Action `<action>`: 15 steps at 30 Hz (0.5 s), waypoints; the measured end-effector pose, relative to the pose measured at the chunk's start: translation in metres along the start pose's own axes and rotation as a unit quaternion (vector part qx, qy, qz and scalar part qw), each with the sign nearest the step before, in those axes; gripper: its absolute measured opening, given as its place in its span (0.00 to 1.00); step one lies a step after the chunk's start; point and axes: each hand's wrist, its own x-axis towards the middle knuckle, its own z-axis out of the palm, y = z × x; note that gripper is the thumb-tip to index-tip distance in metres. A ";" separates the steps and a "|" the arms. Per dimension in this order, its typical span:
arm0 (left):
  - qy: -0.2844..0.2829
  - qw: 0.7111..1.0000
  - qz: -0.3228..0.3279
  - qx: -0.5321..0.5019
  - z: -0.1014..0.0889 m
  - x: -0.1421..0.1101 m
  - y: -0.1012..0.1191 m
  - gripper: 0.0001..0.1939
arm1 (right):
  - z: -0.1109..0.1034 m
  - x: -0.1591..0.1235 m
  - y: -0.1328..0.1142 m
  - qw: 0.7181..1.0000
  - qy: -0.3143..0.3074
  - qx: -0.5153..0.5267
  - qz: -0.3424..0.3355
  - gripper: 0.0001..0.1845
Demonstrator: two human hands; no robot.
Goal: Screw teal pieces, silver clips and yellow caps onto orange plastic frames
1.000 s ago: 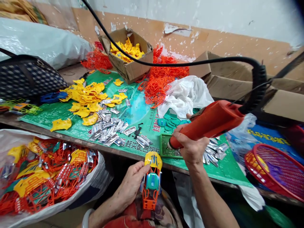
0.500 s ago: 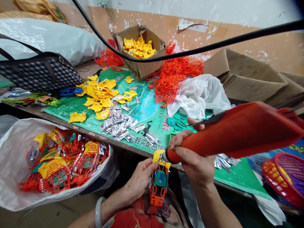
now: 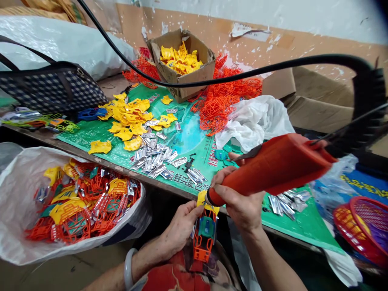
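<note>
My left hand (image 3: 183,223) pinches the side of a plastic toy car body (image 3: 205,230) just above my lap. That body has an orange cage frame, a yellow front panel, a green middle piece and silvery sides. My right hand (image 3: 242,204) is wrapped round a red corded hand tool (image 3: 273,165). The tool slants down to the left, its metal tip (image 3: 207,198) at the yellow panel; whether it presses on it I cannot tell. Loose silvery pieces (image 3: 157,155) and yellow panels (image 3: 127,117) lie on the green-covered table (image 3: 194,137) beyond.
To the left, a white sack (image 3: 18,202) holds several similar car bodies. A cardboard box (image 3: 184,87) of yellow panels stands at the back, beside orange frames (image 3: 215,109) and a white plastic bag (image 3: 257,119). The tool's black cable (image 3: 242,74) arches across the view. Red baskets (image 3: 348,226) sit at right.
The red tool's rear end has swung down and left, bringing its cable joint into view. Its tip stays at the yellow panel, and my left hand still holds the toy car body.
</note>
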 end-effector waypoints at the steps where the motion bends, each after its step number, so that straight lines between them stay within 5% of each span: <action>1: 0.000 1.000 0.001 0.001 0.000 0.000 0.000 0.19 | 0.000 0.000 0.000 1.000 0.000 -0.001 0.000 0.04; 15: 0.023 0.999 0.031 0.027 0.000 -0.002 0.000 0.25 | 0.020 -0.001 -0.024 0.994 -0.015 -0.104 -0.028 0.08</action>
